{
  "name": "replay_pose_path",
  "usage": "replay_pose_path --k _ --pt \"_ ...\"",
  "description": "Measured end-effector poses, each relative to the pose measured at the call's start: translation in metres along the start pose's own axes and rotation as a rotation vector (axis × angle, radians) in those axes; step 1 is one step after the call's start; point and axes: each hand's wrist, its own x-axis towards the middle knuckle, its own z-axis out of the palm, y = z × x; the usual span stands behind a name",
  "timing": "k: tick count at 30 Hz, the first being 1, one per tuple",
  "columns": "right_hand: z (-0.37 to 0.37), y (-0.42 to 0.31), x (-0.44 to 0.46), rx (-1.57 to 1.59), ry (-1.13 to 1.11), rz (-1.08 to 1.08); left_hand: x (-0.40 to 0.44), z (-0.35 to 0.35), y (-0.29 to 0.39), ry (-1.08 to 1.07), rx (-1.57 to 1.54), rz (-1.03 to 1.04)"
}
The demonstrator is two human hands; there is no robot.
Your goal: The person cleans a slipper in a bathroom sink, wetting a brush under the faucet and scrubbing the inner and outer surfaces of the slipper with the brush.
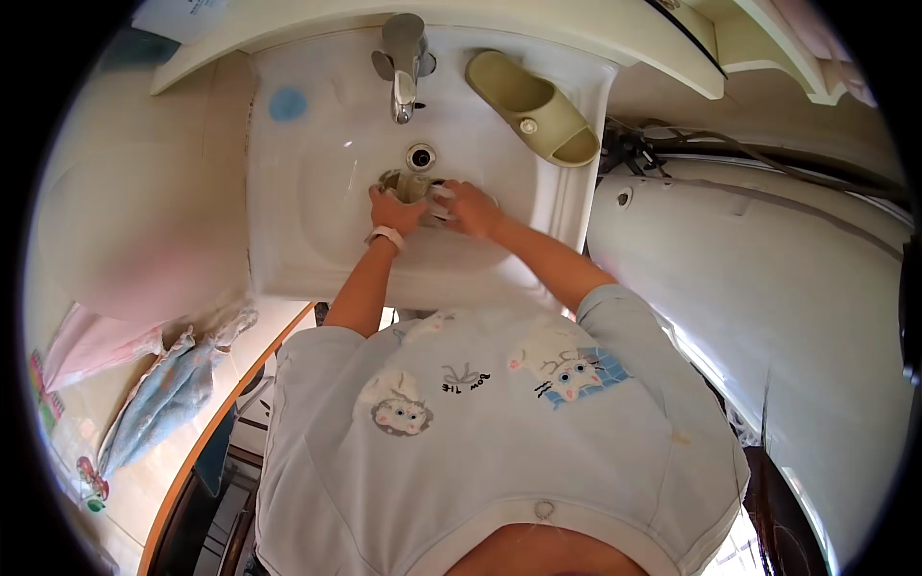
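Note:
My left hand (397, 212) grips an olive-green slipper (411, 184), seen nearly end-on over the sink basin just below the drain. My right hand (471, 209) is closed beside it, its fingers around something whitish and blurred (443, 192) that is pressed close to the slipper; its kind cannot be made out. A second olive-green slipper (533, 108) with a small round ornament lies on the right side of the white sink (298, 206).
A chrome faucet (404, 62) stands at the back of the sink above the drain (421, 156). A blue round spot (287, 104) is at the back left. To the right stands a large white appliance (759, 259) with hoses; cloths (163, 394) hang at the left.

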Motion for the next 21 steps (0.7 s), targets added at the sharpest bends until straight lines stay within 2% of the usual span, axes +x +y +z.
replay_pose_path --k 2,4,6,7,9,12,14,16,18,19,21 --pt "-0.022 0.014 0.008 -0.050 -0.047 -0.068 0.003 -0.005 0.000 -0.004 0.062 0.006" --pt "-0.042 0.014 0.006 -0.108 -0.258 -0.046 -0.002 -0.003 -0.008 -0.026 0.130 0.001" --pt "-0.031 0.013 0.006 -0.146 -0.238 -0.071 0.001 -0.002 -0.007 0.153 0.284 0.180" --pt "-0.026 0.012 0.009 -0.178 -0.207 -0.096 0.003 -0.004 -0.002 0.160 0.282 0.173" --pt "-0.012 0.000 0.017 -0.155 -0.150 -0.110 -0.004 -0.011 0.007 0.040 0.178 0.070" --pt "-0.003 -0.014 0.025 -0.146 -0.132 0.011 0.001 -0.014 0.005 0.094 0.195 0.056" --pt "0.001 -0.020 0.019 -0.111 0.029 -0.002 0.002 -0.010 -0.004 0.096 0.211 0.090" --pt "-0.006 -0.021 0.020 -0.136 -0.026 0.014 0.004 -0.019 0.004 0.112 0.229 0.134" --pt "-0.018 -0.026 0.013 -0.151 -0.082 0.038 -0.001 -0.034 0.021 -0.036 0.106 0.146" --pt "-0.031 -0.029 0.006 -0.168 -0.152 0.072 -0.003 -0.030 0.020 -0.040 0.104 0.141" --pt "-0.039 -0.025 0.006 -0.200 -0.224 0.095 0.004 -0.015 0.016 0.013 0.390 0.246"
